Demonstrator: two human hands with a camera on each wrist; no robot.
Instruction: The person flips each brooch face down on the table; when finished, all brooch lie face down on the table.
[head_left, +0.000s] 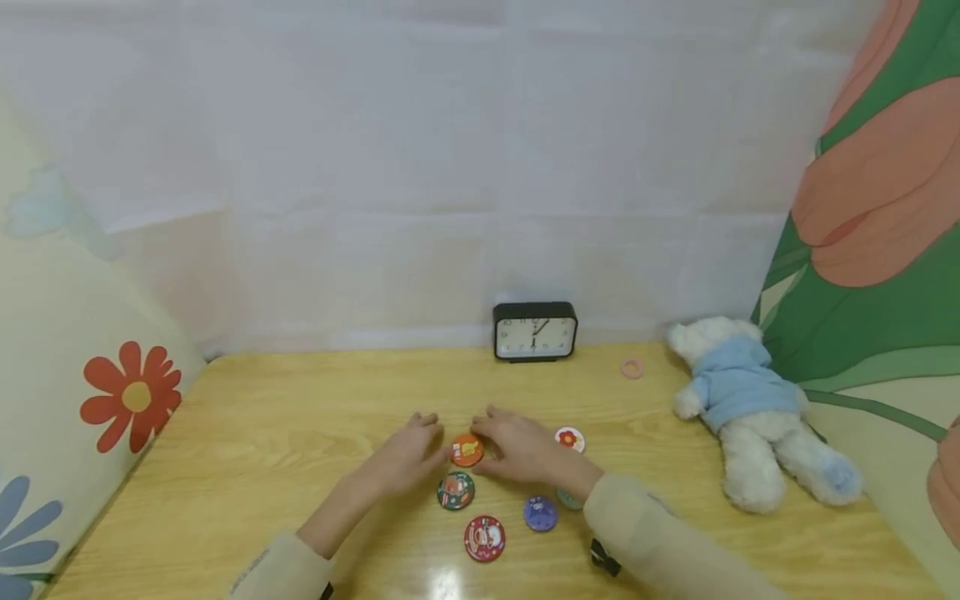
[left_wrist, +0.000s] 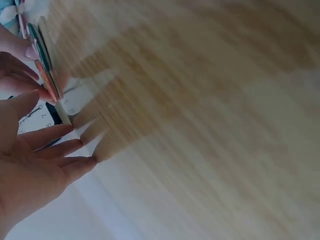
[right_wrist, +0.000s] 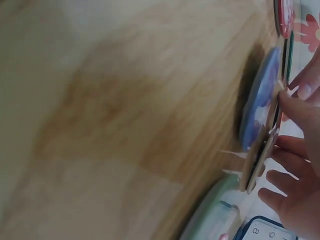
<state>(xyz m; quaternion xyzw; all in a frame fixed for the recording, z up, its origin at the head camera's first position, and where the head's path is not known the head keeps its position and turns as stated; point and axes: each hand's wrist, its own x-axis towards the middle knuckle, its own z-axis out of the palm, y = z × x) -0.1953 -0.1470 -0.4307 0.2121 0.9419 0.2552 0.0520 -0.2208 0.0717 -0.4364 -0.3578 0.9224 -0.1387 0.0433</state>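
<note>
On your table [head_left: 285, 417], a low right sleeve [head_left: 652, 533] could drag things along. Your right hand [head_left: 521, 446] and left hand [head_left: 405, 457], fingers apart, apparently unclamped, flank the orange badge [head_left: 467, 450], well in from the back edge; uneven pressure could shove it onto the dark green badge [head_left: 455, 490].

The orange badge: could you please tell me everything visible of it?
The orange badge is round, thin and smooth-looking, with a yellow figure and small white marks. It lies face up on the wooden table, between the left hand and the right hand, beyond the green badge. Whether either hand touches it is unclear.
</note>
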